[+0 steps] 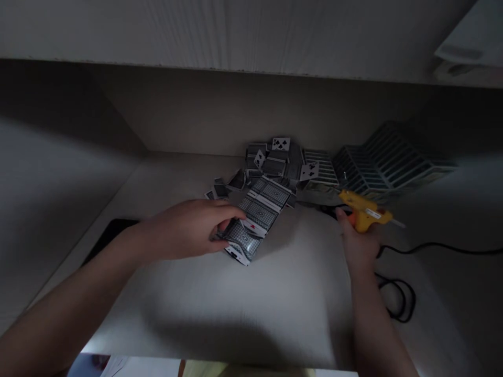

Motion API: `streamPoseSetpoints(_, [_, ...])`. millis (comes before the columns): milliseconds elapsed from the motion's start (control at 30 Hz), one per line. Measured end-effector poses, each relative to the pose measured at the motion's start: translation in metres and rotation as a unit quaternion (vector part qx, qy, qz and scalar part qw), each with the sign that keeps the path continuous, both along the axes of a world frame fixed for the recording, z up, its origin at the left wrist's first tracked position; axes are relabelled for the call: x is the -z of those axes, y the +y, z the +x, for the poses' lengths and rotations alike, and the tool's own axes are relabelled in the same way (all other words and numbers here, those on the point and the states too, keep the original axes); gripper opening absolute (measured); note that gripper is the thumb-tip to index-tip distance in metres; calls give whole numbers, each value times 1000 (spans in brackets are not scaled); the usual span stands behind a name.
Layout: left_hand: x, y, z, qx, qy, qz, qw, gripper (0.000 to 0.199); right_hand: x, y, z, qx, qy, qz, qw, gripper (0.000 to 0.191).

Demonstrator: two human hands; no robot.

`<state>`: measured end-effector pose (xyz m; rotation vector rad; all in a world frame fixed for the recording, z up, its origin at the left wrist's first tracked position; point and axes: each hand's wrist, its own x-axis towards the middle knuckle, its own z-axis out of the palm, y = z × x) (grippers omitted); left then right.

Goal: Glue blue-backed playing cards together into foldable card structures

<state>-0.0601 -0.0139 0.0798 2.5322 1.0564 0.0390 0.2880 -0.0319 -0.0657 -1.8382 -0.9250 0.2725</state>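
Observation:
My left hand [188, 228] pinches the lower left edge of a folded strip of joined playing cards [261, 209]. The strip has grey patterned backs and tilts up to the right, above the shelf board. My right hand [361, 248] is closed around the handle of a yellow glue gun [365, 209], with a glue stick poking out of its rear end. A dark, slender tool [320, 208] lies just left of the right thumb; its kind is hard to make out. Behind the strip lies a loose heap of playing cards [275, 163], some face up with clubs.
Zigzag-folded card panels [389, 159] stand at the back right. The glue gun's black cord [440, 245] runs right, with a loop [404, 301] below. A dark flat object [112, 235] lies under the left forearm. An upper board [251, 36] overhangs the dim shelf [236, 298].

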Motion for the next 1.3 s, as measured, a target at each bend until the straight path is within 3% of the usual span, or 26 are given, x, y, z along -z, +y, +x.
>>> streamPoseSetpoints(100, [2, 0, -6, -5, -18, -13, 1000, 36, -7, 0, -11, 22, 19, -3, 1000, 47])
streamPoseSetpoints(267, [6, 3, -3, -7, -42, -67, 997, 37, -16, -3, -29, -1, 42, -9, 999, 39])
streamPoseSetpoints(433, [8, 6, 5, -3, -41, -108, 993, 36, -36, -9, -46, -51, 43, -23, 998, 36])
streamPoseSetpoints(567, [12, 8, 7, -3, -55, -99, 994, 31, -54, -15, -56, -112, -21, -41, 993, 38])
streamPoseSetpoints(733, [25, 3, -1, -47, -132, -83, 987, 36, -60, -23, -62, -153, -29, -50, 987, 37])
streamPoseSetpoints(867, [36, -10, 0, -130, -220, -117, 960, 33, -60, -27, -65, -156, -13, -46, 987, 35])
streamPoseSetpoints(967, [45, -16, 9, -246, -299, -154, 909, 30, -61, -29, -70, -158, 15, -43, 986, 33])
streamPoseSetpoints(1033, [50, -19, 16, -309, -340, -231, 858, 45, -61, -31, -76, -162, 51, -46, 984, 32])
streamPoseSetpoints(1133, [52, -24, 26, -308, -339, -371, 808, 44, -57, -38, -86, -179, 151, -58, 971, 31])
streamPoseSetpoints(1200, [48, -30, 33, -275, -308, -408, 814, 32, -52, -43, -93, -210, 215, -60, 952, 33])
streamPoseSetpoints(1300, [41, -41, 47, -272, -273, -347, 855, 28, -46, -49, -101, -239, 217, -39, 946, 33])
